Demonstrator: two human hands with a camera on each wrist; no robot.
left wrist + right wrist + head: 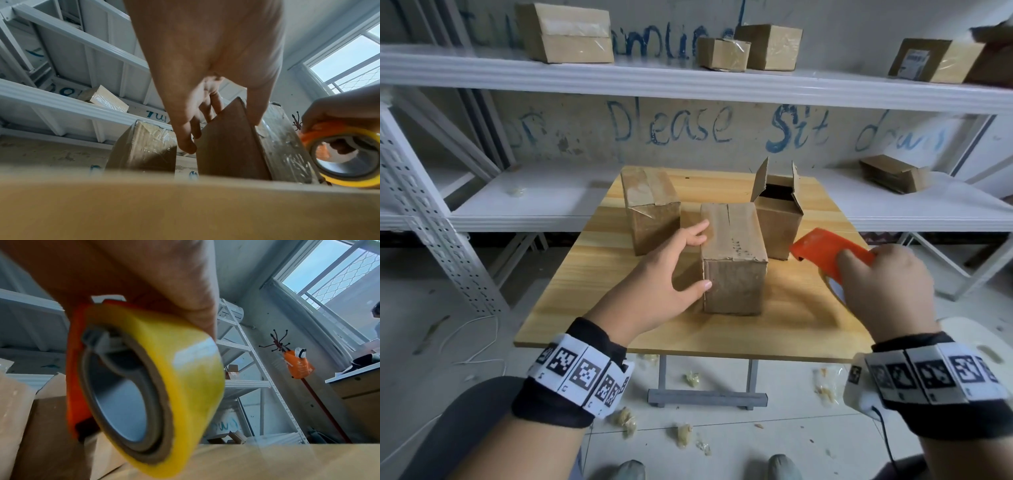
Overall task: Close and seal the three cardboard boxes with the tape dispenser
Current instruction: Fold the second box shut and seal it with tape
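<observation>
1. Head view: three cardboard boxes stand on the wooden table. The near box is in the middle with its flaps down. The left box stands behind it with glossy tape over its top. The right box has its flaps standing open. The left hand rests spread against the near box's left side, fingers relaxed and the thumb at the front corner. The right hand grasps the orange tape dispenser above the table's right part, beside the near box. Bare wood lies in front of the boxes as far as the near edge.
2. Left wrist view: only here do the fingers show reaching down the near box's side wall, with a gap to the taped left box.
3. Right wrist view: the yellow tape roll fills the frame in its orange holder, the hand curled round it from above. A window and a white rack lie beyond.
</observation>
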